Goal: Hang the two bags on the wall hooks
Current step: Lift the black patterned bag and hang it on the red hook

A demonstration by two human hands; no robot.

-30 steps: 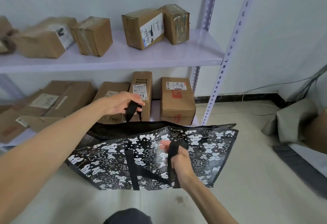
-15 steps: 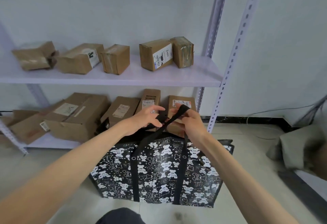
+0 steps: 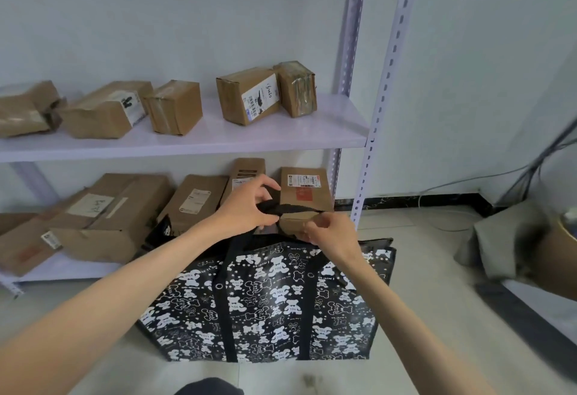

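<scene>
A large black bag (image 3: 268,301) printed with white bears stands upright on the floor in front of the shelving. Its black handle straps (image 3: 292,208) are pulled up above its top edge. My left hand (image 3: 249,207) grips the straps from the left and my right hand (image 3: 324,230) pinches them from the right, both hands close together above the bag's middle. Only one bag shows. No wall hooks appear in view.
A white metal shelf unit (image 3: 187,141) with slotted uprights (image 3: 384,98) holds several cardboard parcels (image 3: 249,95) on two levels behind the bag. A grey bundle (image 3: 505,238) and cables lie at the right wall. Pale floor (image 3: 431,332) surrounds the bag.
The bag went from lying tilted to standing upright. My right hand brought the near strap up to meet the far strap in my left hand. The view has tilted upward.
</scene>
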